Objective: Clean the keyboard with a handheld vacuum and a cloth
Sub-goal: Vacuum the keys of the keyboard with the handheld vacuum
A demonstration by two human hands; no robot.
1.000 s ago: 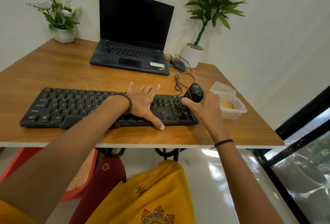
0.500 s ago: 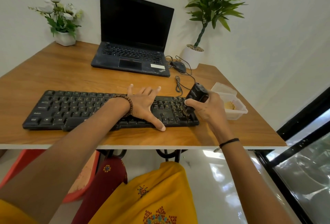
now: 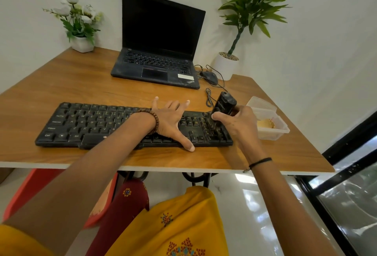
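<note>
A black keyboard [image 3: 91,125] lies along the front of the wooden table [image 3: 81,84]. My left hand [image 3: 171,121] lies flat on its right-centre part, fingers spread, thumb reaching the table in front of it. My right hand [image 3: 238,125] grips a small black handheld vacuum [image 3: 223,104], tilted, with its brush end down on the keys at the keyboard's right end. A yellow cloth [image 3: 265,123] sits inside a clear plastic box [image 3: 273,131] just right of the keyboard.
A shut-off black laptop [image 3: 161,52] stands open at the back, with a black mouse [image 3: 210,77] and its cable beside it. A white flower pot [image 3: 82,43] is at the back left, a potted green plant [image 3: 226,66] at the back right. A window frame runs along the right.
My right hand has shifted the vacuum slightly along the keyboard's right end and tilted it more upright. The left hand stays pressed on the keys.
</note>
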